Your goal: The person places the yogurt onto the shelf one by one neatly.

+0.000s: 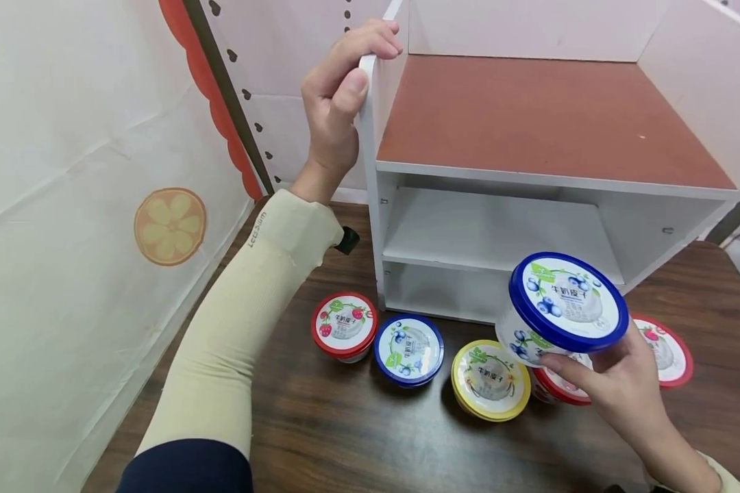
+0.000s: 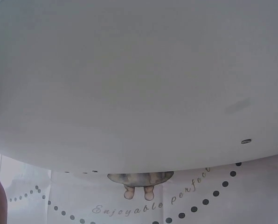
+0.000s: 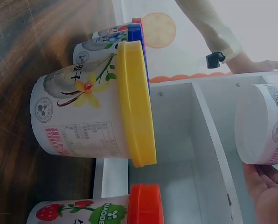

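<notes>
My left hand (image 1: 339, 96) grips the upper front edge of the white shelf unit's (image 1: 373, 205) left side panel, thumb on the near side and fingers over the edge. A tub with a blue lid and blueberry print (image 1: 570, 301) is held up in my right hand (image 1: 629, 383), the thumb on its side and the fingers under it. In the right wrist view the same tub's white base (image 3: 255, 126) rests against the fingers. Below it on the table stands a yellow-lidded tub (image 1: 492, 380), with a red-lidded tub (image 1: 558, 387) partly hidden behind my right hand.
Left along the dark wood table (image 1: 321, 438) stand another red-lidded tub (image 1: 344, 325) and a blue-lidded tub (image 1: 409, 349). A further red-lidded tub (image 1: 666, 352) is at the right. The unit has a brown top board (image 1: 549, 123) and a white inner shelf (image 1: 487, 226).
</notes>
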`<state>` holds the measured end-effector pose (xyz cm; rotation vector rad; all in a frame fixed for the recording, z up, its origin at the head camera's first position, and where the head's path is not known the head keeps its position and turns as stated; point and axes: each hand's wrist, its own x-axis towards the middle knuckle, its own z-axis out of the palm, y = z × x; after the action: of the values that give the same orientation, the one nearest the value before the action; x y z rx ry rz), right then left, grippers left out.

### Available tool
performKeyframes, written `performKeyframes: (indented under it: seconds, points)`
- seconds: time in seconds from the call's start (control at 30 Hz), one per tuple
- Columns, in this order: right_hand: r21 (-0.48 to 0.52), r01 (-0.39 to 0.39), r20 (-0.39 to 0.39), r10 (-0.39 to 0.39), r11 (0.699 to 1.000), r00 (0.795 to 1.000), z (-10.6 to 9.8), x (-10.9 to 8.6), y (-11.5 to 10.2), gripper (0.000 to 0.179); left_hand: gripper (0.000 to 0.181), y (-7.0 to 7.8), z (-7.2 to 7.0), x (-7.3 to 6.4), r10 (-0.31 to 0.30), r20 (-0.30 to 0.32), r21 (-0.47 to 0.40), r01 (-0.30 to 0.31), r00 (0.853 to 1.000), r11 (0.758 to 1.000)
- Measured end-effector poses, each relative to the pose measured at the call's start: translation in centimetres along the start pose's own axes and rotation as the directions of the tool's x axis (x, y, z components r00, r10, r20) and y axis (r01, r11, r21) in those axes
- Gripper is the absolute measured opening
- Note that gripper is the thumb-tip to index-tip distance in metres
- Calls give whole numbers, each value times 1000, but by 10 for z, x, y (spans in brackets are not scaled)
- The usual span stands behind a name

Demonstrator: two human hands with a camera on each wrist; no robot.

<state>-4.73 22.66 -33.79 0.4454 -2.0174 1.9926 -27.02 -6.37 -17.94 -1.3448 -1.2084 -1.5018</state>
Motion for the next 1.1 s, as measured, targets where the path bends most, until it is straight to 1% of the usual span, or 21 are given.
performKeyframes:
  seconds: [0.1, 0.2, 0.4, 0.63, 0.77, 0.9, 1.1]
  points:
    - [22, 11, 10, -12, 1000, 1000, 1, 1, -1, 81, 38, 2, 0, 1, -1, 7, -4, 1, 1000, 1000]
    - [16, 11, 8, -12, 1000, 1000, 0, 0, -1, 81, 38, 3, 3, 3, 7, 3, -5, -7, 1000, 1000]
    - [-25, 5, 17, -5, 1000, 1000, 2, 1, -2, 84, 38, 5, 6, 4, 13, -14, -10, -14, 1000, 1000]
    - [-49, 31, 24, -30, 998, 999, 6, 7, -1, 85, 38, 0, 3, 2, 15, -5, 4, -15, 1000, 1000]
    - [-49, 45, 38, -43, 998, 998, 9, 10, 0, 86, 38, -1, 1, 0, 9, -20, 15, -8, 1000, 1000]
    - [-72, 51, 47, -48, 996, 998, 13, 12, 1, 87, 38, -2, 0, -2, 10, -39, 25, -9, 999, 1000]
    - [-150, 50, 31, -45, 987, 998, 17, 14, -1, 88, 37, -3, -2, -4, 11, -31, 29, -10, 999, 1000]
